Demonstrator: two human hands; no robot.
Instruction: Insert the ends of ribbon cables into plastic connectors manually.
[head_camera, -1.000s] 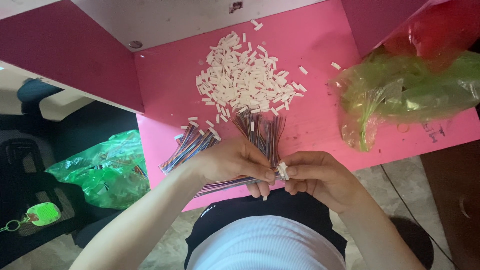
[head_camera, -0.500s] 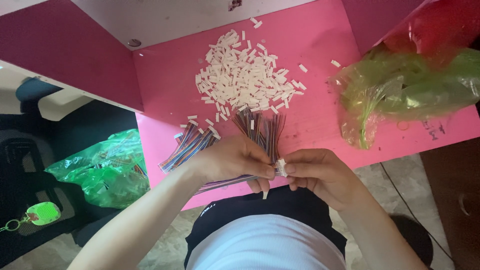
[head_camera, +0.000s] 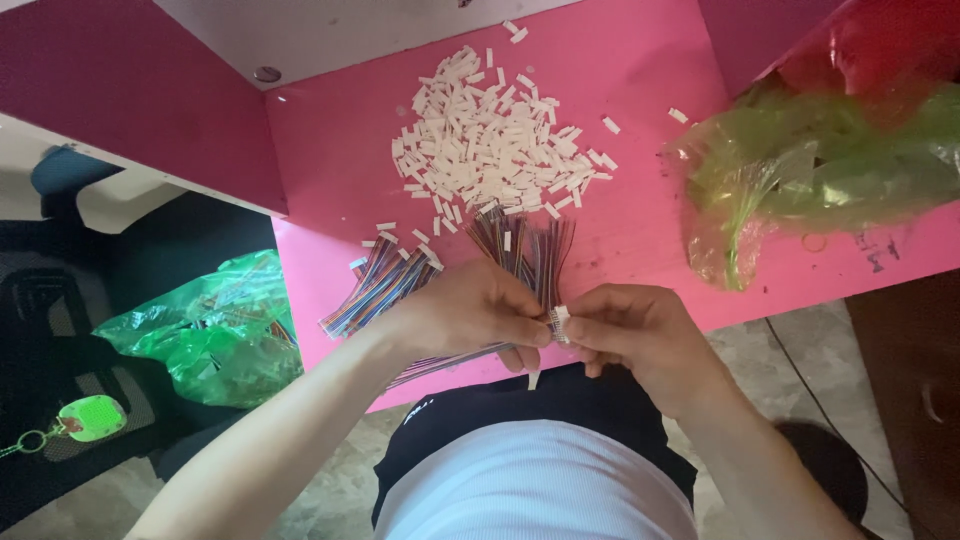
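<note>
Both hands are met at lower centre of the frame, over the near edge of the pink counter (head_camera: 640, 120). The left hand (head_camera: 470, 315) is curled closed around a bundle of multicoloured wires (head_camera: 520, 250), thumb and fingertips pinched at the wire ends. The right hand (head_camera: 640, 330) is closed too, fingertips pinched on a small white connector (head_camera: 561, 322) held right at the tip of the wires. Connector and wire ends are seen touching between the two sets of fingertips; whether the wires are seated inside it cannot be told.

A second fan of multicoloured wires (head_camera: 375, 285) is laid on the counter left of centre, just beside the left hand. A loose heap of white connectors (head_camera: 490, 150) is spread across upper centre, with strays scattered toward the upper right.

A clear green plastic bag (head_camera: 800, 180) is lying on the counter at the right, with a red bag (head_camera: 880, 45) behind it in the upper right corner. Another green bag (head_camera: 210, 330) is seen below the counter edge at the left, and a green key fob (head_camera: 88, 418) at lower left.
</note>
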